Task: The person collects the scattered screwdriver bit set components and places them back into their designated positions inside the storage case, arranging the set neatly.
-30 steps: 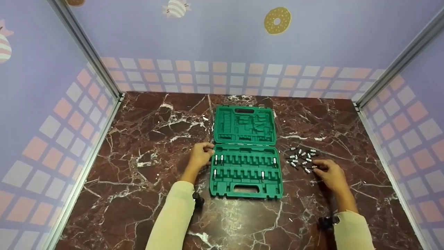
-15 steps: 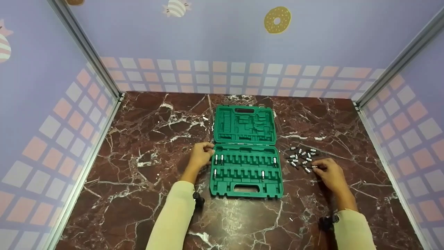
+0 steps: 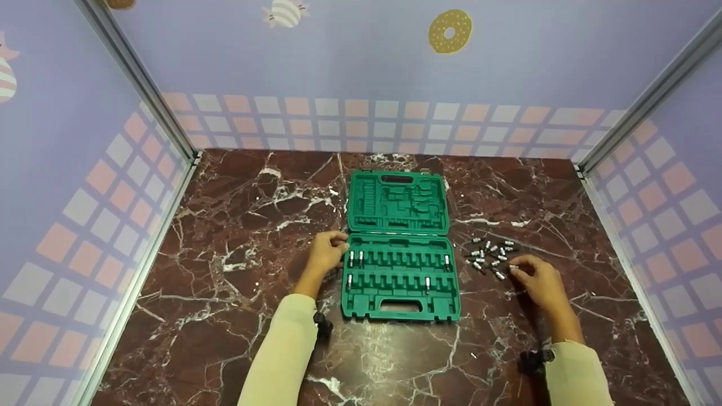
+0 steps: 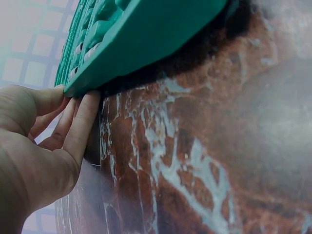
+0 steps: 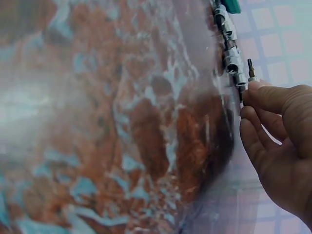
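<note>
A green socket-set case (image 3: pixel 400 277) lies unfolded on the table, with several silver bit sockets (image 3: pixel 427 285) standing in its slots. My left hand (image 3: pixel 326 254) holds the case's left edge; in the left wrist view the thumb is at the upper rim and the fingers reach beneath the case wall (image 4: pixel 146 44). Right of the case, my right hand (image 3: pixel 538 279) is beside a loose pile of bit sockets (image 3: pixel 489 256). Between its thumb and fingers it pinches one bit socket (image 5: pixel 251 73), dark tip pointing up in the right wrist view. Its lower part is hidden by the fingers.
The case's moulded lid (image 3: pixel 397 203) lies back toward the rear wall (image 3: pixel 361 62). Patterned side walls (image 3: pixel 113 186) bound the dark red marble-look table (image 3: pixel 254 338) on the left and right.
My right hand has shifted very slightly, its fingertips turning so that the bit socket seen in them earlier is hidden from the head view. The left hand and case stay put.
</note>
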A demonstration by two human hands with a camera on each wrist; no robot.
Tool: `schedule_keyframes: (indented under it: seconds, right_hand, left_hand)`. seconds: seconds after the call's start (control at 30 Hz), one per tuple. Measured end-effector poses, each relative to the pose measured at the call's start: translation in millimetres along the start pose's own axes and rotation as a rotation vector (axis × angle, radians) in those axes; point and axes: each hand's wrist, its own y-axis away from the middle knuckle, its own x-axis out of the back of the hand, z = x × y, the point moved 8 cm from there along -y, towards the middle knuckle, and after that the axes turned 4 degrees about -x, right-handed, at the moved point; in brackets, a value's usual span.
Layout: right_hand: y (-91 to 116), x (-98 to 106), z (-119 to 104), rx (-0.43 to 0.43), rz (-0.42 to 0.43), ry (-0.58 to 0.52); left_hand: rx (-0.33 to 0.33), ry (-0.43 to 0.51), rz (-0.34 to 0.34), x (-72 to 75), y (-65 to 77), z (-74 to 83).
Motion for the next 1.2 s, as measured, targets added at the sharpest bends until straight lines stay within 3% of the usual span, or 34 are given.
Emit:
schedule_keyframes:
  seconds: [0.23,0.57,0.8,1.2]
  right_hand:
    - [-1.1,5.1,-17.4,0.036,0.052,-0.024]
    - [-2.5,-1.6,-55.5,0.121,0.07,-0.193]
    - [-5.4,-13.0,-86.3,0.161,0.016,-0.272]
    - [-12.9,-37.7,-129.5,0.248,-0.069,-0.313]
  left_hand:
    - [-0.006,0.009,0.005,0.2,0.3,0.5]
    - [0.003,0.011,0.008,-0.3,1.1,1.5]
    - [-0.008,0.008,0.012,-0.4,0.6,1.6]
    - [0.01,0.007,0.017,-0.4,0.5,0.7]
